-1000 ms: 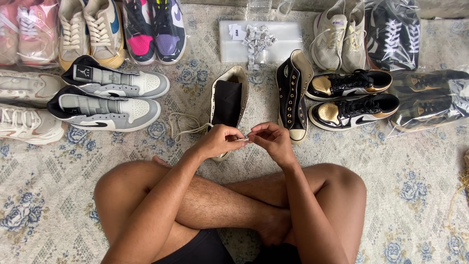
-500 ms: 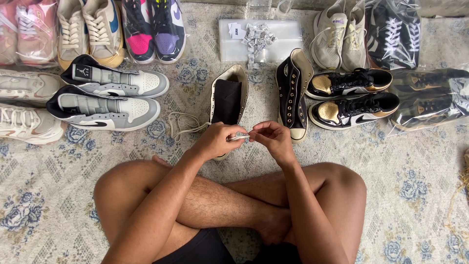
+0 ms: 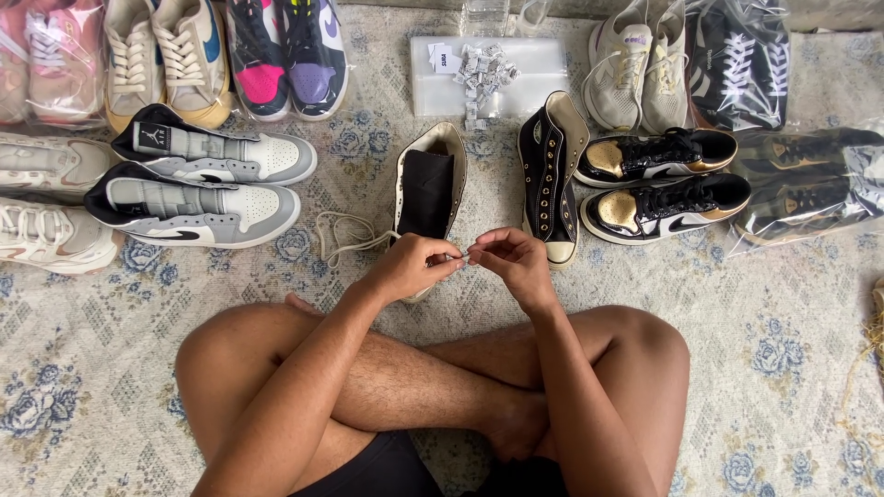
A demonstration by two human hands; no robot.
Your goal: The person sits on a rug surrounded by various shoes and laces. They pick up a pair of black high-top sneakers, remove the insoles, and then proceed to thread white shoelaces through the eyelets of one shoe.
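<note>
Lace end pinched between 2 hands over a high-top.

Left hand and right hand meet fingertip to fingertip, both closed on the tip of the cream shoelace, which trails left from the cream-and-black high-top sneaker lying beyond the knuckles. The lacing step looks underway; next calls for finding an eyelet.

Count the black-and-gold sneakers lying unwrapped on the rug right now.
2: the upper black-and-gold sneaker and the lower black-and-gold sneaker lie side by side, right of the black high-top. The plastic bags beside them may hold more.
</note>
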